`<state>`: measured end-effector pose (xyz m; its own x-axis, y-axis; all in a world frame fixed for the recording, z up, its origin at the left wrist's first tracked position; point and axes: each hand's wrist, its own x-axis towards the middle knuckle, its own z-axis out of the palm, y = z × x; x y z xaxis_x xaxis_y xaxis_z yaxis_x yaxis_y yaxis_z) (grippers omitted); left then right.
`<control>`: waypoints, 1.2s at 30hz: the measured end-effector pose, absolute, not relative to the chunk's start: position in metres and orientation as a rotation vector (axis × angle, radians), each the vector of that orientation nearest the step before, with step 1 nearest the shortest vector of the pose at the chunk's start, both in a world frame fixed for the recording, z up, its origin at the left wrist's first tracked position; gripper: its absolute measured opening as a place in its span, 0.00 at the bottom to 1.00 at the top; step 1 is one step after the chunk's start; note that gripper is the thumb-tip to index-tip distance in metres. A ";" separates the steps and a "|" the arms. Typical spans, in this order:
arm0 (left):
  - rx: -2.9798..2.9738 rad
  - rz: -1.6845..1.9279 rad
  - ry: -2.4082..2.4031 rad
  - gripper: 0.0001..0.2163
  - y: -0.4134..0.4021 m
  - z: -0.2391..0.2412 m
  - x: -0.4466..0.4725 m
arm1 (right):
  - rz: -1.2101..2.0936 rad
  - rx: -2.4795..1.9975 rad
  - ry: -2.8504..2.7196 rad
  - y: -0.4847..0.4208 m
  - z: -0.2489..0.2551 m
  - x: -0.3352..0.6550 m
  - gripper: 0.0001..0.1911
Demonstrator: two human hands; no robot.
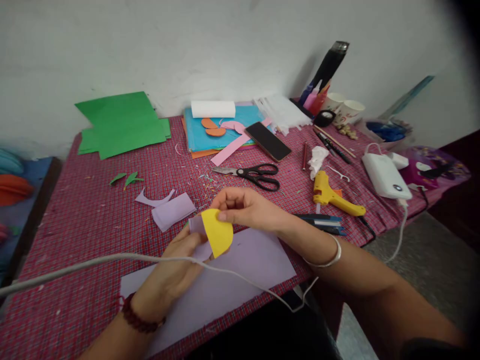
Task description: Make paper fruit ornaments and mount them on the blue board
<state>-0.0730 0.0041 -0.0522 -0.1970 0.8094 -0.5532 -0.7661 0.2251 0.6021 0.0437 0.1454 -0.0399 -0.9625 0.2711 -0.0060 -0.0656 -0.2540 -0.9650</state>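
Observation:
My right hand (243, 207) is closed in a pinch on a yellow paper piece (219, 235) with a rounded edge, held just above the table. My left hand (176, 270) is closed on a small lilac paper piece (198, 227) that touches the yellow one from behind. Both hands hover over a large lilac sheet (258, 260) lying at the table's front edge. A white cable (112, 260) runs across in front of my left wrist.
Black scissors (255, 175), a yellow glue gun (333, 195), a black phone (268, 141), a white power bank (384, 175), green sheets (120, 122), a stack of coloured paper (225, 130), lilac scraps (170, 210) and paper cups (347, 110) lie on the red checked cloth (86, 220).

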 end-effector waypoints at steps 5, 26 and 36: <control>0.099 1.355 0.820 0.20 0.004 -0.053 -0.074 | 1.857 -0.452 -2.171 0.130 -0.043 0.045 0.04; 0.157 1.334 0.832 0.24 0.002 -0.053 -0.075 | 1.735 -0.507 -2.214 0.118 -0.049 0.045 0.08; 0.307 1.353 0.931 0.14 0.000 -0.056 -0.071 | 1.514 -0.569 -2.334 0.116 -0.049 0.045 0.09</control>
<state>-0.0708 0.0004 -0.0559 -0.0630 0.9185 -0.3904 -0.6930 0.2412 0.6793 0.0445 0.1160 -0.0490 -0.8762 0.4806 0.0355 0.1633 0.3655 -0.9163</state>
